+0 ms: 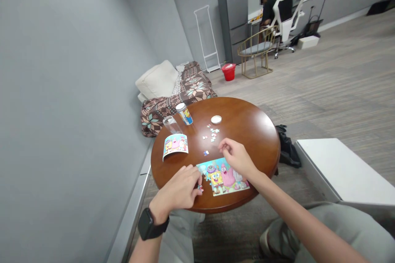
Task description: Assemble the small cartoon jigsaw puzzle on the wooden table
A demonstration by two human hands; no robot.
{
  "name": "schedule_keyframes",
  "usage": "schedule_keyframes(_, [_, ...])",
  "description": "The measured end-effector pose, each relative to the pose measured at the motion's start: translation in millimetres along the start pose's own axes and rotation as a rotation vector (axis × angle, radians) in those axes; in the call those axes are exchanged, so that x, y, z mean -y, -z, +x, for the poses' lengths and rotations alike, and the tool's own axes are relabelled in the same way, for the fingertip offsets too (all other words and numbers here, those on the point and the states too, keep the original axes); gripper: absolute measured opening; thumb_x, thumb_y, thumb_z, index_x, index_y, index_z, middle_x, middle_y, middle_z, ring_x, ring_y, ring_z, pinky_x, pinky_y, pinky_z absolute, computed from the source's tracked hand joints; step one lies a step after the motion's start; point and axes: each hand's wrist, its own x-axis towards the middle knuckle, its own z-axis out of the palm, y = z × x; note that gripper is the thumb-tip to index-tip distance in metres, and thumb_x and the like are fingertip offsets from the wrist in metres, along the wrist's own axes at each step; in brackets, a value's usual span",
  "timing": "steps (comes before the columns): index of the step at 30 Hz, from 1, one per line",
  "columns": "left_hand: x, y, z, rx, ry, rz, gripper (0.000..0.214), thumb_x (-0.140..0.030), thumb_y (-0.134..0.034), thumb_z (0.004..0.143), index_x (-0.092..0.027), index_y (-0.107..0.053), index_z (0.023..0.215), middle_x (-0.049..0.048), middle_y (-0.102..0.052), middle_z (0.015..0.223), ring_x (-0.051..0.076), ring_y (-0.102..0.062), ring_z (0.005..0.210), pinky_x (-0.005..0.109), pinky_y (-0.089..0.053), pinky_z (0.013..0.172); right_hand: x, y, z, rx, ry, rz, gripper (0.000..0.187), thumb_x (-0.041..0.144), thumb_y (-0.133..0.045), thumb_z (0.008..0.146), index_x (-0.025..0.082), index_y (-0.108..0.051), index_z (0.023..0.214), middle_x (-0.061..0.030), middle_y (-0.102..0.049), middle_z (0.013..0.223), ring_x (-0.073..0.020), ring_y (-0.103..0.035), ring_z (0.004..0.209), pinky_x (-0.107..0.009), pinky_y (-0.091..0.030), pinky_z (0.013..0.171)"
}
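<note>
Red-flecked piece (200, 188) in left hand (181, 188) (curled)

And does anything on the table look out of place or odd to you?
Only the picture card stands out slightly: left of the puzzle, it curves instead of lying flat. Loose pieces lie scattered beyond the puzzle, which has a gap at its lower left. I see nothing spilled.

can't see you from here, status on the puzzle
Left hand at small red-white piece; right hand over colourful rectangular jigsaw. Near-left corner unfilled. Loose multicoloured pieces beyond, not blocking.
</note>
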Motion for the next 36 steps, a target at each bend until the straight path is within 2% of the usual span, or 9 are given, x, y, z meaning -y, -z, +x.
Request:
schedule_keyframes(8, [1, -2.1, 1, -0.027, 0.010, -0.041, 0.009, -0.015, -0.057, 0.081, -0.019, -0.049, 0.081, 0.0028, -0.058, 0.088, 0.018, -0.050, 0.083, 0.032, -0.041, 0.076, -2, 1, -1, 0.001, -0.008, 0.013, 0.014, 0.014, -0.047, 0.076, 0.021, -0.060, 0.076, -0.0002, -0.064, 0.069, -0.0160, -0.055, 0.062, -0.028, -0.041, 0.063])
schedule_keyframes(13, [-3, 8.8, 9, -0.140, 0.010, -0.202, 0.008, -0.016, -0.051, 0.089, -0.019, -0.054, 0.082, 0.0005, -0.060, 0.080, 0.015, -0.054, 0.074, 0.029, -0.043, 0.072, -4, 1, -1, 0.011, -0.017, 0.010, 0.014, 0.016, -0.047, 0.078, 0.021, -0.060, 0.078, -0.0008, -0.064, 0.071, -0.0172, -0.057, 0.065, -0.029, -0.041, 0.064])
schedule_keyframes(16, [2, 27.4, 35, -0.262, 0.055, -0.266, 0.003, -0.021, -0.057, 0.088, -0.019, -0.057, 0.086, 0.0008, -0.065, 0.082, 0.016, -0.059, 0.075, 0.028, -0.045, 0.071, -4, 1, 0, 0.020, -0.007, 0.003, 0.014, 0.015, -0.047, 0.077, 0.022, -0.059, 0.078, 0.0000, -0.062, 0.069, -0.0171, -0.057, 0.065, -0.029, -0.041, 0.065])
schedule_keyframes(19, [17, 40.1, 72, -0.274, 0.070, -0.249, 0.005, -0.021, -0.060, 0.086, -0.017, -0.062, 0.083, 0.0032, -0.069, 0.083, 0.018, -0.063, 0.078, 0.029, -0.046, 0.074, -4, 2, 0, 0.024, -0.007, 0.005, 0.014, 0.015, -0.046, 0.077, 0.021, -0.059, 0.078, 0.0005, -0.061, 0.068, -0.0166, -0.056, 0.064, -0.029, -0.041, 0.065])
schedule_keyframes(23, [42, 38.1, 112, -0.152, 0.059, -0.068, 0.007, -0.014, -0.063, 0.082, -0.015, -0.067, 0.076, 0.0060, -0.069, 0.082, 0.019, -0.063, 0.079, 0.030, -0.046, 0.076, -3, 2, -1, 0.044, -0.023, 0.012, 0.014, 0.016, -0.045, 0.078, 0.021, -0.058, 0.079, 0.0003, -0.061, 0.069, -0.0164, -0.055, 0.063, -0.028, -0.040, 0.064])
schedule_keyframes(25, [50, 35.4, 126, -0.204, 0.067, 0.005, 0.004, -0.016, -0.065, 0.082, -0.014, -0.068, 0.080, 0.0074, -0.068, 0.089, 0.020, -0.063, 0.083, 0.030, -0.047, 0.079, -3, 2, -1, 0.046, -0.025, 0.017, 0.014, 0.017, -0.045, 0.079, 0.021, -0.058, 0.079, 0.0001, -0.062, 0.069, -0.0163, -0.055, 0.063, -0.028, -0.040, 0.064])
schedule_keyframes(29, [55, 37.8, 152, -0.342, 0.121, 0.055, 0.013, -0.017, -0.058, 0.087, -0.015, -0.069, 0.093, 0.0082, -0.065, 0.097, 0.020, -0.062, 0.093, 0.030, -0.047, 0.087, -2, 2, -1, 0.028, -0.017, 0.013, 0.015, 0.017, -0.044, 0.079, 0.021, -0.058, 0.078, 0.0000, -0.064, 0.070, -0.0159, -0.056, 0.063, -0.027, -0.040, 0.063])
schedule_keyframes(32, [56, 41.4, 175, -0.250, 0.054, 0.099, 0.023, -0.015, -0.059, 0.086, -0.017, -0.068, 0.107, 0.0075, -0.063, 0.103, 0.021, -0.061, 0.099, 0.030, -0.047, 0.092, -2, 2, 0, 0.027, -0.018, 0.007, 0.015, 0.016, -0.044, 0.078, 0.021, -0.058, 0.076, -0.0004, -0.064, 0.071, -0.0161, -0.056, 0.064, -0.027, -0.041, 0.065])
schedule_keyframes(36, [63, 39.9, 201, -0.112, 0.053, 0.149, 0.025, -0.016, -0.064, 0.083, -0.019, -0.066, 0.107, 0.0069, -0.060, 0.105, 0.021, -0.060, 0.100, 0.029, -0.046, 0.089, -3, 1, 1, 0.038, -0.024, 0.015, 0.015, 0.014, -0.045, 0.078, 0.022, -0.059, 0.077, -0.0003, -0.065, 0.071, -0.0163, -0.057, 0.064, -0.028, -0.041, 0.065])
